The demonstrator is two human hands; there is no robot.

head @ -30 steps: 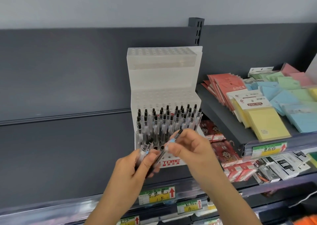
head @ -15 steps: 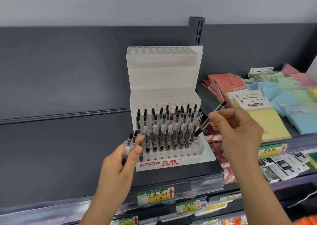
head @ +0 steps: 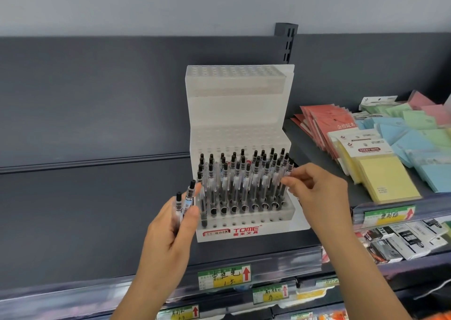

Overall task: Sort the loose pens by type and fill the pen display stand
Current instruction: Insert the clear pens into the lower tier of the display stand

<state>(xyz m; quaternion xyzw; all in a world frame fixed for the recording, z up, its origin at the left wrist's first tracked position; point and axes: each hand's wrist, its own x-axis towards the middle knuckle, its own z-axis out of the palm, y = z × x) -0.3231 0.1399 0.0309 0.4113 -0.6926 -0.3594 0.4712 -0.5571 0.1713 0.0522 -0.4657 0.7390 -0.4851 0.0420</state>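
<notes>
Two spare pens [head: 186,201]: upright in the left hand [head: 170,231], fingers and thumb curled round the lower barrels; whether a third hides behind them I cannot tell.
Right hand [head: 317,192]: thumb and forefinger pinch a single pen [head: 289,167] high on its barrel; the other fingers fan loosely.
Single pen: black top just above the fingertips, in among the standing pens [head: 239,178], at the end of the rows nearest the right-hand pinch.
Display stand [head: 238,114]: just ahead of both grips, on the dark shelf [head: 244,251]; lowest tier largely filled, the two tiers above the pinch bare.
Step in hand: probably seating this pen in an end hole of the lowest tier.
Next move: likely needs the tip lined over its hole, a straight push down, then letting go; after that a reach across to the left grip for another.
Materials: pens are slim clear tubes with black clicker tops, slippery-looking; the stand is frosted white plastic, stepped, drilled with round holes.
Beyond the right wrist: sticky notes [head: 385,180], flat paper pads in film.
</notes>
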